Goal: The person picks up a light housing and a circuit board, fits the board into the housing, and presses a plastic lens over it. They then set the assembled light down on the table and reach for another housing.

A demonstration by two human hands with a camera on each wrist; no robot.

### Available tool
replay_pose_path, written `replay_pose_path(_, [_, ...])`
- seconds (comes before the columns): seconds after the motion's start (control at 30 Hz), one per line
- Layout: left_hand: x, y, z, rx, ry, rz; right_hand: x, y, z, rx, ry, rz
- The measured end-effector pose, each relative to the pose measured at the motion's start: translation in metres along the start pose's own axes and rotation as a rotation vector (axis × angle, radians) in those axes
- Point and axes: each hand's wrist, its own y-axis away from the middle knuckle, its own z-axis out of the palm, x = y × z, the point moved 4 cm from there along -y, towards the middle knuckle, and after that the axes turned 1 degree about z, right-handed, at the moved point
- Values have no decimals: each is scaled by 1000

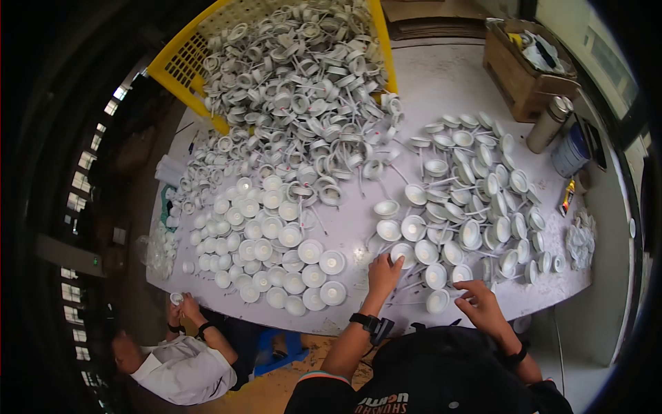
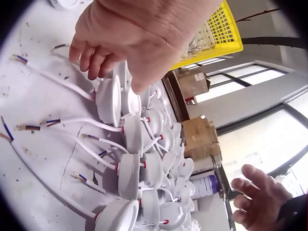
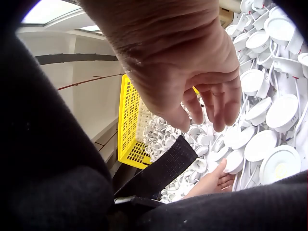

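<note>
The left hand [image 1: 384,274] and right hand [image 1: 483,307] are hovering empty, fingers loosely curled, over wired downlights [image 1: 426,252] lying face-up on the table [image 1: 441,83], probably keeping their leads reachable.

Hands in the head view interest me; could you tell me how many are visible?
4. The wearer's left hand is at the white fittings, the right hand beside it; another person's two hands are at the lower-left edge of the table. None seems hidden.
</note>
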Motion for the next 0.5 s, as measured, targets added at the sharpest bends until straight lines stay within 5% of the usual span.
replay_pose_path(0.1, [13,-5,-31,199,-102,137,7,-6,6,25,4,38])
replay_pose_path(0.23, [5,-60,-86,327,829,-271,3,-15,12,44,16,20])
replay_pose_path(0.27, [0,-77,-93,338,840,-264,0,-16,13,36,37,22])
replay_pose_path(0.33, [-23,-109,-100,581,1411,-427,0,-20,14,13,69,15])
replay_pose_path(0.5, [-40,-161,-120,599,1289,-557,5,-27,11,18,101,53])
